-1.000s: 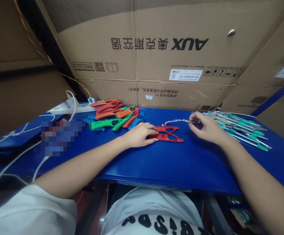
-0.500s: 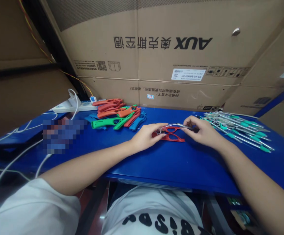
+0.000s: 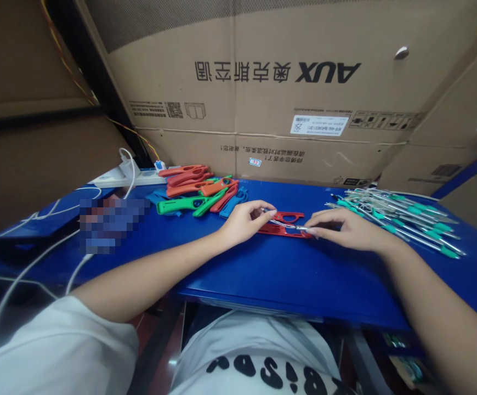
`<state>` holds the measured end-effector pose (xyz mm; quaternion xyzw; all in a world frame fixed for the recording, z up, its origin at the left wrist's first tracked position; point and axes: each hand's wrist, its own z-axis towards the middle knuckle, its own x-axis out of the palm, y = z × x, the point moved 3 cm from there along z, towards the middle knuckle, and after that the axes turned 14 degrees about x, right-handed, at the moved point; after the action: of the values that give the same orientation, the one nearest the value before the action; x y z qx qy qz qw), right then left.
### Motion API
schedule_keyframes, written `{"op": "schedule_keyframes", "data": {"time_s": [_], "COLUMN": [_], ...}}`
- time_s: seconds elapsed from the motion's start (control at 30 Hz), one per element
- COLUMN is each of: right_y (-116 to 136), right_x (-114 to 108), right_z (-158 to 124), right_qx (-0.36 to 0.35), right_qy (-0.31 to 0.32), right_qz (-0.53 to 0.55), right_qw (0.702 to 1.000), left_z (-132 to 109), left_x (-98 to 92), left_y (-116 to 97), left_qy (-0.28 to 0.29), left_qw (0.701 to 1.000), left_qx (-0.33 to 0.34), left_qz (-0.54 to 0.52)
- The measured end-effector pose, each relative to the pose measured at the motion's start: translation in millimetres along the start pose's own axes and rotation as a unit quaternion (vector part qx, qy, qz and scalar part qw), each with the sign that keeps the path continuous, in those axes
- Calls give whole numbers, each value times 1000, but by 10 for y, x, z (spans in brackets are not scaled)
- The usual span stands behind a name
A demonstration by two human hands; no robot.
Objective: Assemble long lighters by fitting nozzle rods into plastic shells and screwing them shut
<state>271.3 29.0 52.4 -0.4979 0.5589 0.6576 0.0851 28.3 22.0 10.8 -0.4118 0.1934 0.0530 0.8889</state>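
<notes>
A red plastic handle shell (image 3: 290, 215) lies flat on the blue table (image 3: 288, 274), between the two hands. The left hand (image 3: 242, 222) is curled, and its thumb and forefinger appear to pinch the wired end of a thin metal probe (image 3: 294, 226) at the shell's left end. The right hand (image 3: 345, 230), fingers nearly closed, pinches the probe's other end over the shell. Seating it well probably means holding the probe level along the shell's channel, pressing both ends evenly and tucking the wire inside. A pile of coloured shells (image 3: 197, 192) lies to the left and a bundle of green-sleeved probes (image 3: 398, 216) to the right.
</notes>
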Motion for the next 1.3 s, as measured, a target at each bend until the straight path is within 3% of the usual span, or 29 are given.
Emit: {"op": "schedule_keyframes", "data": {"time_s": [0.23,0.43,0.67,0.87,1.3], "right_y": [-197,-402,-451,-449,-477], "right_x": [-143,-159,-78,-60,-61], "right_z": [-22,-45,-36,-26,-35], "right_qx": [69,85,97,81,76], "right_qy": [-18,1,8,-11,-4], "right_qz": [40,51,26,-17,-57], "right_qw": [997,995,995,997,995], "left_z": [86,218,141,46,42], "left_x": [-4,2,140,114,193], "left_y": [-30,-203,-17,103,108], "left_qy": [116,226,177,239,191], "left_qw": [991,962,953,931,948], "left_qx": [-45,63,156,210,181], "left_qz": [-46,136,189,178,177]}}
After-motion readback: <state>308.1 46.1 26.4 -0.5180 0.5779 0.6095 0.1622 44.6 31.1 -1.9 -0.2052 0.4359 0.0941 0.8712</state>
